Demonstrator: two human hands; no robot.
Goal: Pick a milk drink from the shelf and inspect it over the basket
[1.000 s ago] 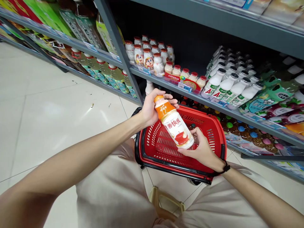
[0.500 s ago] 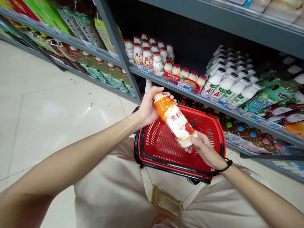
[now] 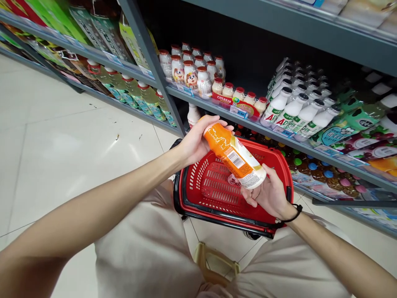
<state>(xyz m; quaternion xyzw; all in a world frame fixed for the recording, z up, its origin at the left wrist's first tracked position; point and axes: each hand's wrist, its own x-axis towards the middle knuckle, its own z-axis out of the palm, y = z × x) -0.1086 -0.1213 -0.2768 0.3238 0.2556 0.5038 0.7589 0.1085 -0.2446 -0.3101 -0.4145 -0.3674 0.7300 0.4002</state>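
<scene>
A drink bottle [image 3: 236, 159] with an orange and white wrapper is tilted across the middle of the view, its barcode side facing up. My left hand [image 3: 197, 140] is closed around the neck end, and its cap is hidden in that hand. At the lower right, my right hand [image 3: 271, 193] holds the base, with the thumb at the upper edge and the fingers underneath. Below the bottle stands a red shopping basket [image 3: 214, 209] with black edging and slotted walls.
A grey shelf [image 3: 198, 96] beyond the basket carries small red-capped bottles [image 3: 190, 74], a red multipack [image 3: 223, 99] and white AD bottles [image 3: 281, 105]. Drink bottles [image 3: 144, 97] fill the left shelves. A pale yellow stool [image 3: 217, 256] shows between my knees.
The bottle has turned about its length, from the white front label to the orange barcode side. My right hand's fingers have shifted and spread somewhat at the base.
</scene>
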